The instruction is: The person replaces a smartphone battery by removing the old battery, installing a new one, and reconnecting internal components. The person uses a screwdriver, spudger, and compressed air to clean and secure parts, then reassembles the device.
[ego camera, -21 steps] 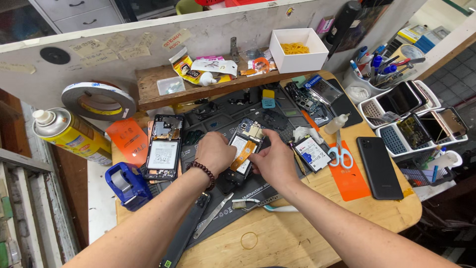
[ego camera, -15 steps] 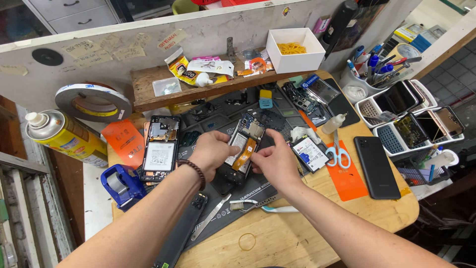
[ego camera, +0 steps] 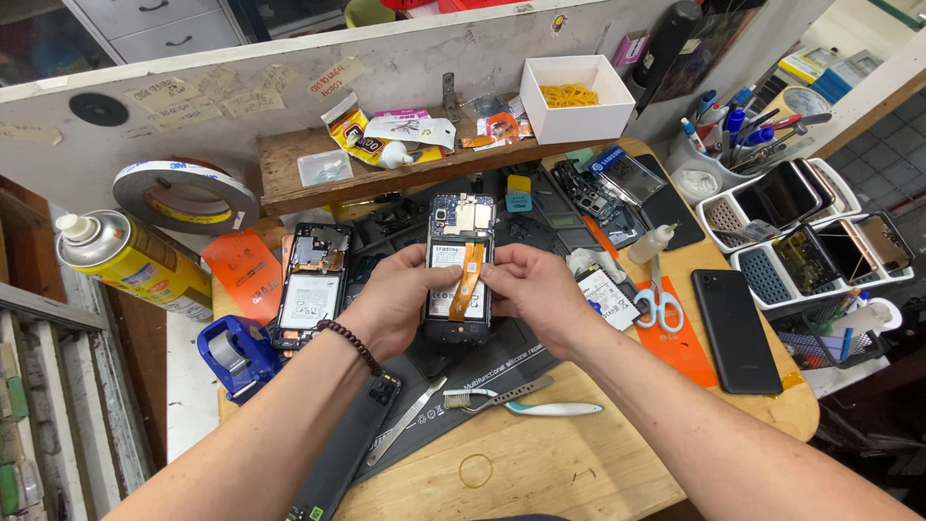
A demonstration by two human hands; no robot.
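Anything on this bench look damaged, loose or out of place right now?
Both hands, left hand and right hand, hold an opened phone, back cover off, orange flex cable exposed. A lone rubber band lies on the table edge. Nothing spilled.

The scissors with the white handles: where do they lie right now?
In the head view, the scissors lie right of both hands, on the orange sheet, beside the black phone.
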